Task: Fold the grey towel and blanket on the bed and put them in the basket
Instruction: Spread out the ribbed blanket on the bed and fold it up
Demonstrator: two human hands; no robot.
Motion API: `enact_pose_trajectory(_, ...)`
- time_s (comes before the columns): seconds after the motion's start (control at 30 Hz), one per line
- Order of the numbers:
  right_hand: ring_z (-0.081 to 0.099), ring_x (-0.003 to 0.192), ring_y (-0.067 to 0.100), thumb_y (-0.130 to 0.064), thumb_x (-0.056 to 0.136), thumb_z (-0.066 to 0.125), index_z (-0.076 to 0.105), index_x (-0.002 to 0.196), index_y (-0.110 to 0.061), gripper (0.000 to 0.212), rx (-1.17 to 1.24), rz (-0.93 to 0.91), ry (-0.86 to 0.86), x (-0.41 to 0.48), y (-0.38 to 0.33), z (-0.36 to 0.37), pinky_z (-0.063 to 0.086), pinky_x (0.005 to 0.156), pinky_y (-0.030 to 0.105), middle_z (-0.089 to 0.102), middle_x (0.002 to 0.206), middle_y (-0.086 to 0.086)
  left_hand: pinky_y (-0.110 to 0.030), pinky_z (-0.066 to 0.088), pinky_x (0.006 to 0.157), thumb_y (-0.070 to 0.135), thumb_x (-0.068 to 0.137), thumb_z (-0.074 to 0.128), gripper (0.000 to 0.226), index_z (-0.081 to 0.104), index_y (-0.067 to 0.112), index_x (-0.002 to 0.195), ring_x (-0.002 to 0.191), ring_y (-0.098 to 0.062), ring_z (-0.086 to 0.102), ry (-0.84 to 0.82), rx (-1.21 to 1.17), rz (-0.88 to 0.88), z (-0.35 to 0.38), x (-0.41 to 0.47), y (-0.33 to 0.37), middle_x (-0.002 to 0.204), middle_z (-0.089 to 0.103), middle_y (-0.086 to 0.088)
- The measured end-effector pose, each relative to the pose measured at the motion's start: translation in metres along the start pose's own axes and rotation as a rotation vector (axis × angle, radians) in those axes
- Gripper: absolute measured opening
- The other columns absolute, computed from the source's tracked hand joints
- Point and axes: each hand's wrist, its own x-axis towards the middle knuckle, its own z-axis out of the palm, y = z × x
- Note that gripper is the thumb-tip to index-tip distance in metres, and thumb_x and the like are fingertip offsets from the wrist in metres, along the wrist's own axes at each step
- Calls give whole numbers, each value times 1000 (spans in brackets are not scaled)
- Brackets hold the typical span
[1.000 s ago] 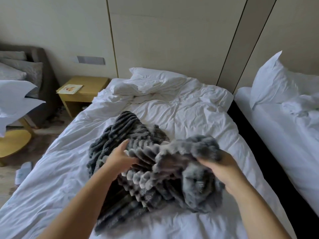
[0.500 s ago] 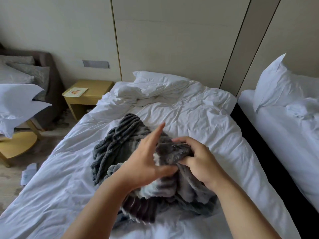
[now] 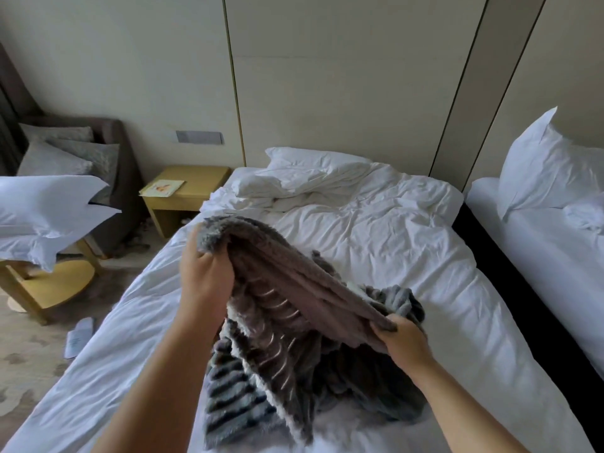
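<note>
A grey ribbed plush blanket [image 3: 281, 325] is lifted off the white bed [image 3: 392, 243], one edge stretched between my hands. My left hand [image 3: 204, 273] grips the raised left corner, up near the bed's left side. My right hand [image 3: 403, 343] pinches the same edge lower down on the right. The rest of the blanket hangs and bunches on the sheet below my hands. I see no basket and no separate towel in this view.
Crumpled white pillows [image 3: 304, 178] lie at the head of the bed. A yellow nightstand [image 3: 186, 194] with a card stands to the left, with a dark armchair [image 3: 108, 165] and a pillow-laden round table [image 3: 49, 282] beyond. A second bed [image 3: 555, 243] is on the right.
My hands were close together on the bunched blanket. They have drawn apart, the left rising up and left, the right dropping to the right, pulling one edge taut and lifting the blanket.
</note>
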Motion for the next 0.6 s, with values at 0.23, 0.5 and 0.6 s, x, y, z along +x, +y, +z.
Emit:
enact_pose_trajectory(0.23, 69, 86, 17, -42, 84, 61, 71, 90, -13, 31, 425, -351, -91, -59, -138, -17, 54, 83, 34, 74, 83, 2, -13, 52, 72, 0, 60, 85, 71, 53, 16, 122, 95, -1, 66, -760, 27, -116, 3, -42, -24, 100, 70, 21)
enact_pose_trajectory(0.5, 63, 93, 20, 1, 71, 63, 56, 108, -16, 41, 413, -391, -218, -42, -103, -19, 51, 82, 28, 66, 98, 6, -17, 55, 57, 9, 81, 72, 17, 75, 26, 81, 75, -4, 71, -303, -145, -337, 10, -49, -20, 80, 75, 11)
enact_pose_trajectory(0.6, 61, 109, 14, -18, 61, 77, 57, 119, -19, 61, 17, -405, -225, -22, -56, 15, 48, 93, 42, 67, 110, -3, -29, 57, 62, 26, 84, 58, 22, 74, 12, 90, 81, -20, 73, -237, -475, -650, 1, -31, -8, 86, 76, -7)
